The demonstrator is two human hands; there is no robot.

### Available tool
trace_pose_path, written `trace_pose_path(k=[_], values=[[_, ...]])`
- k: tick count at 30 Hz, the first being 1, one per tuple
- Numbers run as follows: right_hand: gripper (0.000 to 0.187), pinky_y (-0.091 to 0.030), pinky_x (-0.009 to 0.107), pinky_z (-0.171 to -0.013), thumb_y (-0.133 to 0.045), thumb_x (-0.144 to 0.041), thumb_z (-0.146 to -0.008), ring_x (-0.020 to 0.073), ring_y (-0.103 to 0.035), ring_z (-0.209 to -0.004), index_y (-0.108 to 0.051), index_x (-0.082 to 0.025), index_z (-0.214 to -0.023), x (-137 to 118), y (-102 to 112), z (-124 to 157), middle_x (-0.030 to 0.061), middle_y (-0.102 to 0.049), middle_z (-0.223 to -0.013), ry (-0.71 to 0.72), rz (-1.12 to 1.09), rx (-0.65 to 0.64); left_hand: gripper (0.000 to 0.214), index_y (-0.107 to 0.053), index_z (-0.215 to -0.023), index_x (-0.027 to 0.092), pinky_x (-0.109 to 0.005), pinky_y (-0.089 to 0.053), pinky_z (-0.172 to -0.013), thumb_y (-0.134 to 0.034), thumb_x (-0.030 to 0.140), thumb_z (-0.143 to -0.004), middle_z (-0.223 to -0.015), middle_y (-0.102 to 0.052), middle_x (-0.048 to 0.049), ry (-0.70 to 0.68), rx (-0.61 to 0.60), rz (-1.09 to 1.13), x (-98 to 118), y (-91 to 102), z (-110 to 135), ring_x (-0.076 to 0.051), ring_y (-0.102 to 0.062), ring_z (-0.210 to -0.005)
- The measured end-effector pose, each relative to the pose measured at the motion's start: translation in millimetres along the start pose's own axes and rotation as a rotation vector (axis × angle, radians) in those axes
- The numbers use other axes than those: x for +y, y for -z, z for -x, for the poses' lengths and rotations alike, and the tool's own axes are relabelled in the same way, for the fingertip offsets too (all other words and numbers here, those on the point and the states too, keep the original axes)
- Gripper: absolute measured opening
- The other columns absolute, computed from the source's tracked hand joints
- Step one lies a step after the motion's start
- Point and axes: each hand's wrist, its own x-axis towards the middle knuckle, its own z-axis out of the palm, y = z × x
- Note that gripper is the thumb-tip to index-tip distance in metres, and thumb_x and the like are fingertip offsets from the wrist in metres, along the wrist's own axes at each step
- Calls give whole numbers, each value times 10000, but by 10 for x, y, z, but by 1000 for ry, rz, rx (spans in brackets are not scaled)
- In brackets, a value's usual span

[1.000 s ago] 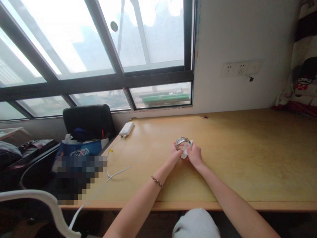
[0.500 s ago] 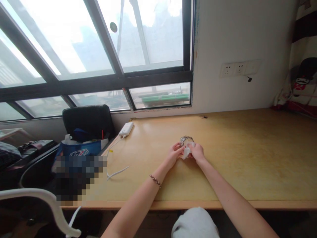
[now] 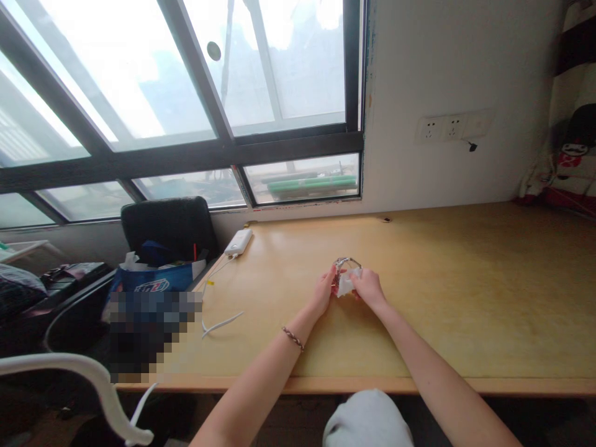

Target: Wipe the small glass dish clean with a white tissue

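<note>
Both my hands meet over the middle of the wooden desk [image 3: 465,298]. My left hand [image 3: 325,290] is closed on a silver metal watch band [image 3: 347,262], which stands up in a loop above my fingers. My right hand [image 3: 367,287] pinches a small white tissue [image 3: 345,282] against the band. A braided bracelet [image 3: 293,338] circles my left wrist.
A white power bank [image 3: 238,242] lies at the desk's back left with a white cable [image 3: 221,323] trailing from it. Left of the desk stands a black chair [image 3: 168,226] with a blue bag [image 3: 153,279]. Wall sockets [image 3: 449,127] sit above the desk, windows behind.
The tissue in my right hand has shifted slightly along the band. Both hands stay at the same spot on the desk.
</note>
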Motion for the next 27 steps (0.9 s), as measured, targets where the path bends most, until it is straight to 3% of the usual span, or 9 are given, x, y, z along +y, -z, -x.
trace_pose_path(k=[6, 9, 14, 17, 19, 22, 27], values=[[261, -359, 195, -455, -402, -295, -771, 130, -551, -473, -598, -124, -790, 46, -3, 7, 79, -629, -601, 189, 203, 141, 565, -608, -689, 81, -199, -149, -365, -442, 621, -670, -382, -400, 31, -12, -2, -4, -60, 66, -88, -35, -261, -317], [290, -365, 200, -472, -386, -314, -778, 135, -543, -474, -595, -122, -714, 69, 7, -30, 68, -595, -511, 158, 183, 172, 565, -606, -755, 84, -191, -217, -386, -444, 619, -671, -461, -470, 9, -18, -55, 30, -63, 46, -70, -44, -338, -364], [298, -329, 195, -375, -382, -317, -754, 110, -462, -360, -564, -134, -604, 71, 18, -70, 26, -524, -398, -107, -226, 55, 481, -565, -998, 112, -207, -384, -576, -496, 498, -718, -835, -599, -76, -125, -247, -15, -7, -45, 44, -137, -535, -709], [220, -291, 179, -343, -423, -274, -716, 85, -426, -346, -557, -136, -609, 35, 0, -28, 10, -530, -421, -130, -404, -11, 529, -484, -1123, 159, -215, -407, -605, -552, 459, -692, -971, -584, -77, -180, -243, -86, 17, -90, 82, -161, -538, -787], [184, -268, 171, -331, -454, -256, -691, 71, -400, -337, -553, -136, -594, 8, -20, 13, 0, -524, -421, -121, -463, -88, 566, -458, -1137, 154, -231, -424, -617, -574, 456, -673, -953, -590, -80, -187, -214, -74, 21, -101, 84, -158, -549, -756], [175, -270, 167, -326, -501, -264, -660, 64, -386, -326, -555, -136, -555, -19, -42, 55, -9, -512, -395, -116, -491, -201, 592, -468, -1099, 117, -260, -436, -594, -621, 445, -630, -763, -613, -69, -134, -220, -74, 31, -79, 80, -148, -560, -625], [251, -316, 175, -340, -518, -301, -664, 88, -443, -316, -551, -146, -469, -37, -29, 46, 2, -502, -343, -75, -205, -129, 537, -527, -985, 101, -230, -389, -459, -634, 465, -605, -663, -602, -66, -75, -269, -104, 63, 0, 70, -131, -529, -514]])
